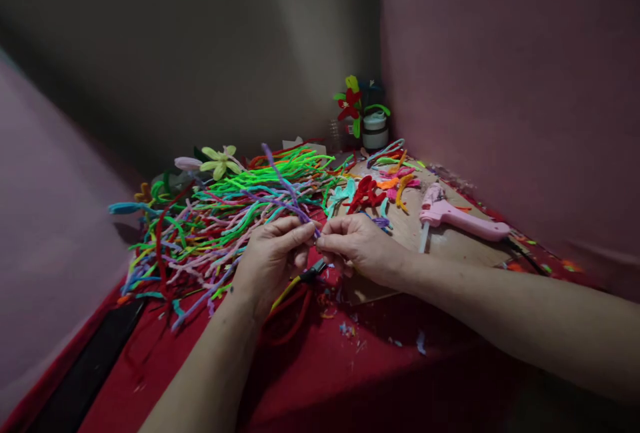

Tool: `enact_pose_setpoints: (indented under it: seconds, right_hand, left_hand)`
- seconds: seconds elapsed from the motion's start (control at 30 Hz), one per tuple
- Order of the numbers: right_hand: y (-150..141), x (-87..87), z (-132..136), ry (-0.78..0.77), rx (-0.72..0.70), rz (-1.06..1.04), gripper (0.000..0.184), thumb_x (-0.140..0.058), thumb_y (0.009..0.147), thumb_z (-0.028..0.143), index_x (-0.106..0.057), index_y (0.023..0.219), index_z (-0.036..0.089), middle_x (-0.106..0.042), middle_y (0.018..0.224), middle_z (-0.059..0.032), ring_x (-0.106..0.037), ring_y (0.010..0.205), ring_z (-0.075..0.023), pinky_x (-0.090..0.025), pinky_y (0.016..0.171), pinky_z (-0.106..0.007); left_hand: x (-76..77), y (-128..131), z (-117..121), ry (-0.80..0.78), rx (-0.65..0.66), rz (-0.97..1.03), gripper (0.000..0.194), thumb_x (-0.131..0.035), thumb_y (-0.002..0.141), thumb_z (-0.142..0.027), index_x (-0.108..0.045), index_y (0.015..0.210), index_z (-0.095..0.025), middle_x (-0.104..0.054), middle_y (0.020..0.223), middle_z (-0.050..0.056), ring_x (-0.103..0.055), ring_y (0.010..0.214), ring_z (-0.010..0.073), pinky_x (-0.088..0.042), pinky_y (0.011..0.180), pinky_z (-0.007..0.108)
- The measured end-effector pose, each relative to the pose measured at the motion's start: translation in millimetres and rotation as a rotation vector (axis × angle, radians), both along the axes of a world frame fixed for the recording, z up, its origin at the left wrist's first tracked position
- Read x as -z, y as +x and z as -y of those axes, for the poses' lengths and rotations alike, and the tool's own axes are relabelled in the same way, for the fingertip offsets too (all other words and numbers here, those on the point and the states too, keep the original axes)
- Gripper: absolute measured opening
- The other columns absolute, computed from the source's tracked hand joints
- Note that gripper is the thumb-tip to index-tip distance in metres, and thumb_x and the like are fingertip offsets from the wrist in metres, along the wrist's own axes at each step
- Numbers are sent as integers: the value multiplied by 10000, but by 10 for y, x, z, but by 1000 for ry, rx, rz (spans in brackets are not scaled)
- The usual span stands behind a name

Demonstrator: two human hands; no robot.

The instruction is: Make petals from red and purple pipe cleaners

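Between my two hands is a purple pipe cleaner [284, 183], with strands reaching up and to the left from my fingers. My left hand [273, 249] is closed, its thumb and fingers pinching the purple stems. My right hand [363, 246] is also closed, pinching their lower end right beside the left fingertips. A big pile of multicoloured pipe cleaners [215, 219] lies behind and left of my hands. Under my left hand is a tool with yellow handles [287, 293] and a dark head, partly hidden.
A pink glue gun [463, 218] lies on a brown board [450, 249] at right, near red looped pieces [367, 194] and turquoise ones [343, 194]. Pipe-cleaner flowers [350, 105] and a lidded white jar [375, 129] stand at the back. Fuzz scraps dot the red cloth [370, 366].
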State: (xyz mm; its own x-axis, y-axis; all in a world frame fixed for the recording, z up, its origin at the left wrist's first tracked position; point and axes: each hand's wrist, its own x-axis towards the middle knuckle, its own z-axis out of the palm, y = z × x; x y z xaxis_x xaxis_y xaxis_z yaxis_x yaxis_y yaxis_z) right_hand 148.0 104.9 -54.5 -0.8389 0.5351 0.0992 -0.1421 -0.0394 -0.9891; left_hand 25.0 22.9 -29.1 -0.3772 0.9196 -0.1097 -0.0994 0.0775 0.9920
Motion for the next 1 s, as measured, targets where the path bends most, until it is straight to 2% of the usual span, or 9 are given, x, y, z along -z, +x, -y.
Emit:
enact_pose_setpoints:
  seconds: [0.13,0.23,0.3,0.37,0.47,0.57,0.67,0.83,1.0]
  right_hand:
    - [4,-15,-5,195,75,81,194,-512,735,174,-475,546,148,-417,455,59,-338,387,-35,-250,388,-186]
    - [16,-37,20,361,120,85,209,-513,725,130,-449,527,147,-378,476,62,-331,454,-41,-253,438,-189]
    - [24,-50,43,408,110,81,225,-515,719,107,-431,515,148,-369,480,62,-327,476,-44,-256,456,-192]
    - [30,-61,58,354,78,105,220,-514,725,104,-436,524,150,-381,469,63,-330,456,-42,-260,447,-193]
    - [30,-65,54,148,-1,118,170,-517,749,142,-489,582,146,-440,479,53,-375,421,-42,-292,428,-189]
    - [13,-47,21,-42,-39,23,119,-548,752,206,-565,662,129,-522,558,24,-452,466,-53,-369,473,-194]
    - [-17,-12,-22,-175,-34,-38,137,-583,730,232,-611,674,110,-547,565,7,-467,475,-65,-385,486,-211]
    - [-58,54,-64,-293,-24,-90,103,-657,656,210,-640,643,109,-570,550,1,-475,480,-72,-381,505,-226]
    - [-59,68,-67,-337,-47,-92,102,-667,643,210,-643,619,114,-580,534,-7,-482,480,-81,-377,511,-233]
  left_hand:
    - [38,96,-13,83,-163,-88,254,-707,653,-257,-503,561,-137,-453,418,-59,-360,333,17,-246,328,130]
    - [12,115,-20,78,-200,-3,220,-703,640,-241,-507,608,-146,-497,480,-58,-333,320,5,-236,311,121]
    - [-26,96,-12,80,-202,45,197,-696,636,-225,-514,635,-150,-510,496,-57,-317,310,3,-224,297,118]
    - [-61,58,3,89,-202,13,184,-688,648,-223,-521,635,-148,-510,488,-53,-328,309,9,-237,298,122]
    - [-78,-7,20,77,-191,-63,186,-687,666,-242,-538,627,-139,-527,494,-39,-374,327,16,-270,319,125]
    - [-64,-30,17,70,-183,-66,184,-700,656,-243,-558,627,-130,-537,504,-31,-397,343,15,-269,327,123]
    - [-51,12,10,72,-162,-68,193,-706,647,-239,-556,605,-125,-518,481,-36,-370,325,14,-228,309,132]
    - [-42,85,14,84,-126,-24,199,-713,641,-218,-538,586,-139,-390,407,-75,-304,324,15,-196,319,140]
    - [-16,84,11,89,-109,-8,195,-700,658,-210,-536,579,-139,-395,411,-72,-303,335,17,-213,344,151]
